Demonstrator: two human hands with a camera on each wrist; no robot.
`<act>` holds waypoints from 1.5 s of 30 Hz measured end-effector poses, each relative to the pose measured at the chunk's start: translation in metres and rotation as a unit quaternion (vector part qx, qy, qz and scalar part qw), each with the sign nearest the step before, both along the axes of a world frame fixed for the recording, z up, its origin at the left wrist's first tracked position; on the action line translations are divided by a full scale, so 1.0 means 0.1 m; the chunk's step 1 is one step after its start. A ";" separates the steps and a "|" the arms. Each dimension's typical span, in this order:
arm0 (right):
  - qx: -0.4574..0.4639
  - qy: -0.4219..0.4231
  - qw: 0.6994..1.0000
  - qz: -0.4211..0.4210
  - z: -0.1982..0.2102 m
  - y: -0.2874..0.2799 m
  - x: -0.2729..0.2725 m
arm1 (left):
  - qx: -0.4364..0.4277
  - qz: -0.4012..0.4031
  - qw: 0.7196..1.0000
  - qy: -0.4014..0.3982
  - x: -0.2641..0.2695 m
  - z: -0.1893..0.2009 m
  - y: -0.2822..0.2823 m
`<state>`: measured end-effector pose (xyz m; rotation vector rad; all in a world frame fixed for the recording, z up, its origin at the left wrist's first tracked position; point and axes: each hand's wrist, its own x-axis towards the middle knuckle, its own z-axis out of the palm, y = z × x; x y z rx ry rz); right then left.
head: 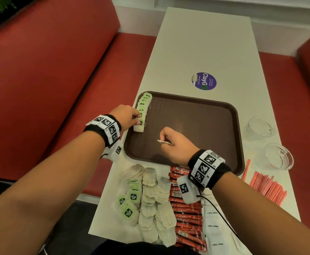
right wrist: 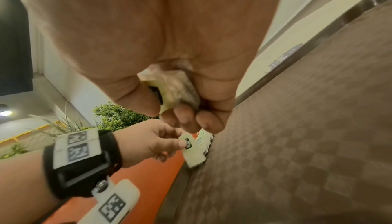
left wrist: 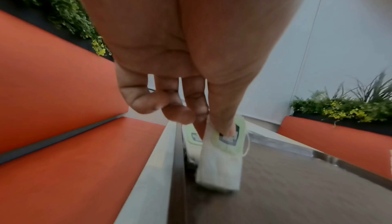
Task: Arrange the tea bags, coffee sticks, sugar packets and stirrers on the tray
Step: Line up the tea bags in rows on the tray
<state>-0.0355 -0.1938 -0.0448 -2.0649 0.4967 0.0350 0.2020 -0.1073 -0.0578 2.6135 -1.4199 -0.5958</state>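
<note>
White table (head: 205, 43): tray (head: 196, 111), two glass bowls (head: 260, 127); both hands' fingers pinch tea bags (head: 139, 126).

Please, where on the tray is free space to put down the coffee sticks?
The tray is bare right of the tea bag row along its left rim, around the right hand. The table beyond the round sticker is bare. The near table end is crowded with packets.

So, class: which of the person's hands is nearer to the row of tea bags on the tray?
Left. The left hand pinches a tea bag at the row's near end; the right hand is over the tray's middle, holding more bags.
</note>
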 end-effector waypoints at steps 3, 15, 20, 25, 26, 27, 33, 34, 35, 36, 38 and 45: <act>-0.006 0.004 1.000 0.002 0.01 -0.01 0.00 | 0.019 0.016 0.999 -0.019 0.06 -0.05 -0.18; -0.014 0.014 0.999 -0.025 0.05 -0.07 -0.04 | 0.054 0.082 0.990 -0.098 -0.08 -0.22 -0.49; -0.019 -0.004 0.999 -0.037 0.02 -0.09 -0.02 | 0.081 0.070 0.990 -0.088 -0.04 -0.25 -0.46; -0.007 -0.040 0.998 -0.046 -0.01 -0.09 -0.02 | -0.015 0.053 0.998 -0.013 -0.07 -0.02 -0.33; -0.017 -0.047 0.997 -0.051 -0.02 -0.10 -0.02 | -0.057 0.042 0.997 0.017 -0.11 0.06 -0.28; -0.026 -0.053 0.996 -0.059 -0.03 -0.10 -0.01 | -0.099 0.024 0.994 0.050 -0.17 0.16 -0.23; -0.016 -0.067 0.994 -0.086 -0.05 -0.08 0.05 | -0.169 -0.128 0.962 0.171 -0.57 0.50 0.15; -0.006 -0.068 0.994 -0.085 -0.04 -0.08 0.06 | -0.171 -0.141 0.962 0.159 -0.60 0.47 0.18; 0.004 -0.071 0.994 -0.085 -0.04 -0.07 0.07 | -0.176 -0.149 0.962 0.143 -0.62 0.44 0.21; 0.007 -0.073 0.994 -0.085 -0.04 -0.06 0.08 | -0.183 -0.153 0.962 0.132 -0.64 0.40 0.22; -0.001 -0.079 0.993 -0.083 -0.06 -0.05 0.10 | -0.193 -0.149 0.961 0.132 -0.67 0.37 0.26; 0.006 -0.059 0.995 -0.086 -0.11 0.01 0.12 | -0.197 -0.091 0.967 0.133 -0.58 0.30 0.33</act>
